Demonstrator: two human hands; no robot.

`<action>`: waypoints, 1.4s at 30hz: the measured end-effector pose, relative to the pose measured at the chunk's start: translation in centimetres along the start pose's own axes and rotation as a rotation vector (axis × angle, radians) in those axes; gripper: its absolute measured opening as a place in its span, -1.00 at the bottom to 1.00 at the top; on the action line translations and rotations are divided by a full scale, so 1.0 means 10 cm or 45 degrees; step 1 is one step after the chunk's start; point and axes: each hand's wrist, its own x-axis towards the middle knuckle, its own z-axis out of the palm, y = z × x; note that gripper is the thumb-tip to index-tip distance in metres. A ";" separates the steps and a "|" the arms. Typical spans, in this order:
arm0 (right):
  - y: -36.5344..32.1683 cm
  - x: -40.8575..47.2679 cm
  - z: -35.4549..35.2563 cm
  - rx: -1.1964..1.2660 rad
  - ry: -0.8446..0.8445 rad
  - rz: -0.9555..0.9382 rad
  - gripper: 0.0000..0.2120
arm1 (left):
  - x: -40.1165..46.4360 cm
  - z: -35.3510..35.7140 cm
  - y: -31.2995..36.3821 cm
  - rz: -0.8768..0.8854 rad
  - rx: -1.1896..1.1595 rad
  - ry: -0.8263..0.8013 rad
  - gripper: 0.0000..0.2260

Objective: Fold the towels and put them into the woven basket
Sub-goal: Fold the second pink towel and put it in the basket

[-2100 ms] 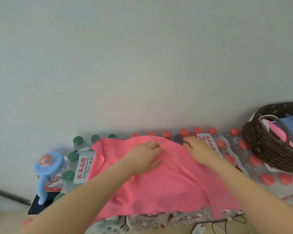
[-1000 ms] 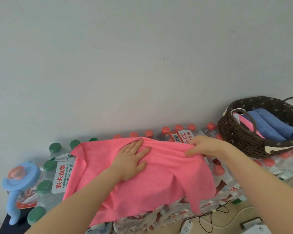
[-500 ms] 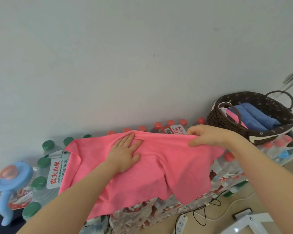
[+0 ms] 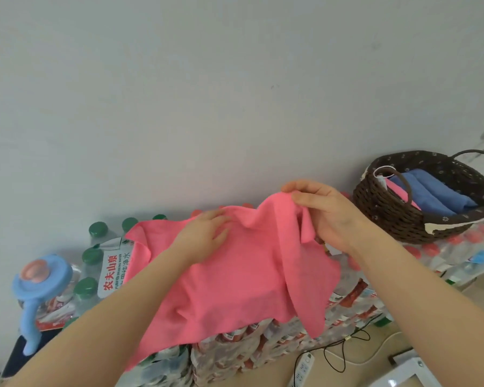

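Head view: at six o'clock, a soft pink cloth towel (image 4: 235, 277) lies over shrink-wrapped bottle packs (image 4: 266, 347). The flat left hand (image 4: 204, 233) pins it while the right hand (image 4: 324, 216) pinches its far corner, apparently to fold. A dark-brown woven basket (image 4: 397, 216) waits at three o'clock.

A: Just one view here, head-worn and wide-angle, looking forward and down, tipped high enough that the wall (image 4: 235, 93) fills the upper half.

B: And close, both forearms reach in from the bottom edge, woven basket (image 4: 397, 216) out at the right edge.
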 end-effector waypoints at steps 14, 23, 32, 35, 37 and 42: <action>0.68 0.57 0.98 -0.668 0.025 0.388 -0.77 | -0.60 -0.50 -0.91 -0.829 0.304 0.035 -0.64; 0.77 0.51 1.29 -0.388 0.058 0.397 -0.80 | -0.62 -0.61 -0.57 -0.496 -0.810 0.316 -0.82; 0.80 0.47 1.55 0.117 0.119 0.403 -0.71 | -0.82 -0.56 -0.34 -0.445 -1.340 0.436 -0.84; 0.92 0.41 1.58 -0.255 0.103 0.208 -0.65 | -0.86 -0.56 -0.32 -0.471 -1.395 0.431 -0.82; 0.96 0.41 1.57 -0.607 0.160 0.014 -0.71 | -0.88 -0.56 -0.28 -0.485 -1.451 0.413 -0.79; 0.92 0.44 1.48 -1.244 0.347 -0.370 -0.83 | -0.85 -0.55 -0.26 -0.528 -1.565 0.403 -0.84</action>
